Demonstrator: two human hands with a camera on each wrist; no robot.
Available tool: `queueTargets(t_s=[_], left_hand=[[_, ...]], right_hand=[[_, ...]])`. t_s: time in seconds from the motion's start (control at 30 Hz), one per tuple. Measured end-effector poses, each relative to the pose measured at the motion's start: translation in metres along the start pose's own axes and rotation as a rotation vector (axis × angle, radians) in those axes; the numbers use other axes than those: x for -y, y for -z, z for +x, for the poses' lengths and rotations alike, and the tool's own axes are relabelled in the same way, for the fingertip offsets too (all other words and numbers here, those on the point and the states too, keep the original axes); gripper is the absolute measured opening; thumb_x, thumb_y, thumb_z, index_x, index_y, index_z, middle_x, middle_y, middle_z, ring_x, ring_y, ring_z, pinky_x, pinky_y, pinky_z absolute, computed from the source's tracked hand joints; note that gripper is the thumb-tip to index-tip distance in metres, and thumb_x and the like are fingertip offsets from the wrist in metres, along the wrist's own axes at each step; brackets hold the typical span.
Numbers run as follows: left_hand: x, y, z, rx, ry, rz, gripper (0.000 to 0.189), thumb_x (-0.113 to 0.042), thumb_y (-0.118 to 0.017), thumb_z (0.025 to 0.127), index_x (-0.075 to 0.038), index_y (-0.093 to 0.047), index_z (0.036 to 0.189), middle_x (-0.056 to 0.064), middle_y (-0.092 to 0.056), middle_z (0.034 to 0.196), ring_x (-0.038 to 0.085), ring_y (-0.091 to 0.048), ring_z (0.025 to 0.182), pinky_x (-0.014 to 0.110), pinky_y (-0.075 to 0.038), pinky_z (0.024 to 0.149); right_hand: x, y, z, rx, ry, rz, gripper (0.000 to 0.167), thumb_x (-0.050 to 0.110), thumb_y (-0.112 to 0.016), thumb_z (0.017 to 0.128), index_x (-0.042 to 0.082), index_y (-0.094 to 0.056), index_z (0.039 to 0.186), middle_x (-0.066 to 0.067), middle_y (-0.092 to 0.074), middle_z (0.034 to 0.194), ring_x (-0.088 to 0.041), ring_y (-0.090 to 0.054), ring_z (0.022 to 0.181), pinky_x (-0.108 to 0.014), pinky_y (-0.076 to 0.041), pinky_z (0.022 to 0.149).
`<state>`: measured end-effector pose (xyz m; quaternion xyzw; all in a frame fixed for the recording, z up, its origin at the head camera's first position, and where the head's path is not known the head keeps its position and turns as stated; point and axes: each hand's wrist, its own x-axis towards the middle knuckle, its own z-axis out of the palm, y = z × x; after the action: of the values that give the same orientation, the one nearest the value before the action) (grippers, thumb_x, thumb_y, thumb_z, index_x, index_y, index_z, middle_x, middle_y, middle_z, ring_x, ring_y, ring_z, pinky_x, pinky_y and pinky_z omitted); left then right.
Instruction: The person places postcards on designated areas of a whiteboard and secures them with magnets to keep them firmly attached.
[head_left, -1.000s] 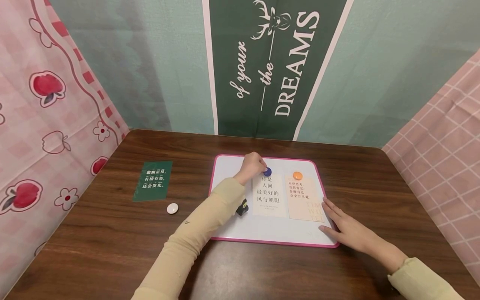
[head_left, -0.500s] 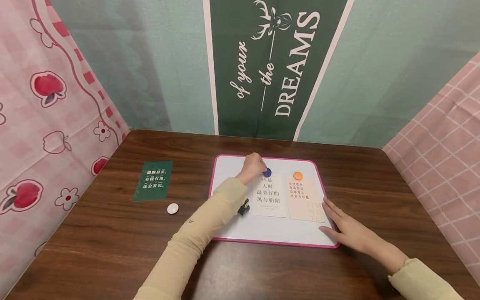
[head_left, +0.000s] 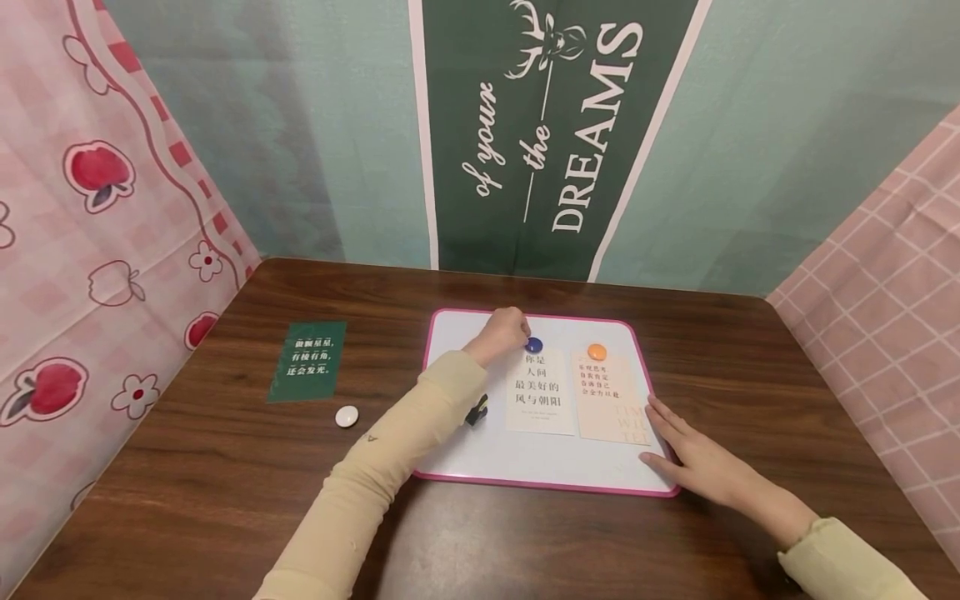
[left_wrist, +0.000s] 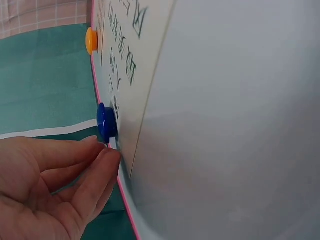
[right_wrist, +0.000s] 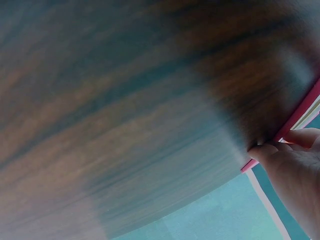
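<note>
A round blue magnet [head_left: 534,345] sits at the top of a cream card [head_left: 540,408] on a whiteboard [head_left: 547,463] with a pink rim. My left hand [head_left: 501,335] is just left of this magnet. In the left wrist view the fingertips [left_wrist: 111,156] come close to the blue magnet [left_wrist: 106,123], bent and with nothing seen between them. An orange magnet [head_left: 597,352] tops a peach card [head_left: 607,412] to the right. My right hand [head_left: 697,462] rests on the board's right edge, fingers fairly straight; the right wrist view shows the hand [right_wrist: 295,170] at the rim.
A green card [head_left: 307,362] with white writing and a white magnet [head_left: 347,417] lie on the wooden table [head_left: 187,467] left of the board. A small black-and-yellow object [head_left: 477,411] on the board is partly behind the left sleeve. Hanging cloths stand around the table.
My left hand has drawn slightly left, its fingertips leaving the blue magnet, which stays at the card's top. The right hand keeps its place on the board's edge.
</note>
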<state>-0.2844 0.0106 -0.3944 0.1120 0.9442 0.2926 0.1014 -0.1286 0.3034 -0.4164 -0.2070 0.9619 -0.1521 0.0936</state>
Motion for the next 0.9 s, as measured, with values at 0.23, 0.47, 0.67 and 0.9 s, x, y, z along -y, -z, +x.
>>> queueTargets(t_s=[0.23, 0.47, 0.67, 0.9], left_hand=[[0.009, 0.012, -0.009, 0.05, -0.189, 0.235, 0.02, -0.009, -0.056, 0.089, -0.004, -0.064, 0.106, 0.008, -0.063, 0.106, 0.018, -0.057, 0.097, 0.028, -0.045, 0.087], [0.026, 0.025, -0.016, 0.104, -0.291, 0.362, 0.026, -0.015, -0.059, 0.089, -0.007, -0.062, 0.114, 0.007, -0.062, 0.113, 0.017, -0.057, 0.103, 0.028, -0.044, 0.091], [0.039, 0.032, -0.023, 0.112, -0.31, 0.442, 0.028, -0.017, -0.06, 0.088, -0.008, -0.062, 0.115, 0.006, -0.061, 0.115, 0.017, -0.057, 0.102, 0.029, -0.044, 0.092], [0.053, 0.04, -0.032, 0.091, -0.394, 0.478, 0.021, -0.012, -0.058, 0.088, -0.005, -0.064, 0.108, 0.009, -0.064, 0.104, 0.018, -0.057, 0.089, 0.028, -0.046, 0.087]], right_hand=[[0.0, 0.0, 0.001, 0.002, 0.004, 0.008, 0.08, 0.05, -0.054, 0.086, -0.002, -0.027, 0.141, -0.02, -0.02, 0.147, -0.044, -0.03, 0.127, -0.057, -0.032, 0.096], [0.0, 0.001, 0.001, 0.004, 0.003, 0.008, 0.081, 0.05, -0.054, 0.085, -0.002, -0.027, 0.141, -0.02, -0.02, 0.148, -0.044, -0.029, 0.127, -0.058, -0.032, 0.096], [0.0, 0.001, 0.001, 0.004, 0.005, 0.006, 0.081, 0.05, -0.054, 0.086, -0.002, -0.027, 0.141, -0.02, -0.02, 0.148, -0.043, -0.029, 0.128, -0.057, -0.032, 0.096], [0.001, 0.001, 0.001, 0.003, 0.001, 0.0, 0.081, 0.051, -0.054, 0.085, -0.003, -0.027, 0.14, -0.021, -0.02, 0.147, -0.043, -0.03, 0.127, -0.057, -0.032, 0.095]])
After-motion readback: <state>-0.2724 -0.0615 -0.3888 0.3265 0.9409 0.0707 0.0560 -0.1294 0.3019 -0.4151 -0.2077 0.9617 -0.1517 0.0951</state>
